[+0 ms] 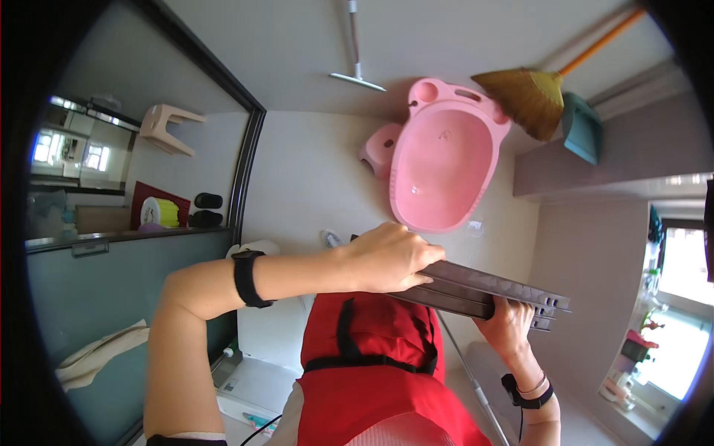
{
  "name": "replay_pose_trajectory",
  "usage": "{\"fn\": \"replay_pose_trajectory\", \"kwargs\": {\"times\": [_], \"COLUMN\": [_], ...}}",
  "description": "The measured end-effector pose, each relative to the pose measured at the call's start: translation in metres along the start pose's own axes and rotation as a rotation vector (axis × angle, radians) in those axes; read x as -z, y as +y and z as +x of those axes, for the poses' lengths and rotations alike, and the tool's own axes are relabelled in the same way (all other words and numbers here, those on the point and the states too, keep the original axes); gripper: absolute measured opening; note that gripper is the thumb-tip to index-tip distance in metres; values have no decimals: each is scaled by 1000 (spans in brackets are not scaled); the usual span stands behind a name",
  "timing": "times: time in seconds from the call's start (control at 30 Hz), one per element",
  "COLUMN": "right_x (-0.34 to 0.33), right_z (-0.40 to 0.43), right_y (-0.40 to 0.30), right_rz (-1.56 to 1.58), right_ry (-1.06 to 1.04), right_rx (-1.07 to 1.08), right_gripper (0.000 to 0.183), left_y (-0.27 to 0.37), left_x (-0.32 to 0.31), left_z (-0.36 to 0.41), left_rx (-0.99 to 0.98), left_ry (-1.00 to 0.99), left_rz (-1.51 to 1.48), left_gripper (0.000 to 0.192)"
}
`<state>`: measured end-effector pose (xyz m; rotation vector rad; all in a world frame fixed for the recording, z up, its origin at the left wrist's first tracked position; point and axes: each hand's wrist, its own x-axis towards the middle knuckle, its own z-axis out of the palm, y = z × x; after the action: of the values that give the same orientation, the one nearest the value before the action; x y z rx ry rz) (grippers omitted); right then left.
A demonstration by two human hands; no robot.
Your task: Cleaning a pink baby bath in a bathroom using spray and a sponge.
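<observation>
In front of my red apron point(374, 401) is a long dark brown frame piece point(466, 295), probably metal, with lengthwise grooves. It slants down to the right, and small slots show at its right end. My left hand point(387, 257) grips it from above near its left part, hiding that stretch. Close to the slotted end, my right hand point(509, 329) clasps it, fingers wrapped around the lower edge. Dark straps circle both wrists.
A pink baby bathtub point(446, 167) leans by the wall beside a small pink stool point(382, 148). A straw broom point(530, 100), a dustpan point(582, 128) and a squeegee point(357, 81) stand beyond. Glass panels point(122, 295) are left; a windowsill with bottles point(619, 387) is right.
</observation>
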<state>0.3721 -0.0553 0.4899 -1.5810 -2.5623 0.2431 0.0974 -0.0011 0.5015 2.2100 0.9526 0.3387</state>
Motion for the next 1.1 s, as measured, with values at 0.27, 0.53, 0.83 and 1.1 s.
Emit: {"fn": "replay_pose_trajectory", "kwargs": {"times": [0.27,0.53,0.83,1.1], "right_x": [-19,-60,-129,-178], "right_z": [135,268,421,519], "right_y": [-123,-202,-259,-297], "right_rz": [22,145,256,219], "right_ry": [16,122,190,143], "right_rx": [146,262,316,330], "right_gripper": [37,42,33,27], "left_y": [-97,-186,-313,-421], "left_x": [102,191,280,336], "left_z": [-112,-171,-193,-210], "left_rx": [126,260,492,559], "left_ry": [131,274,273,380], "left_rz": [39,121,196,224], "left_gripper": [26,25,31,34]}}
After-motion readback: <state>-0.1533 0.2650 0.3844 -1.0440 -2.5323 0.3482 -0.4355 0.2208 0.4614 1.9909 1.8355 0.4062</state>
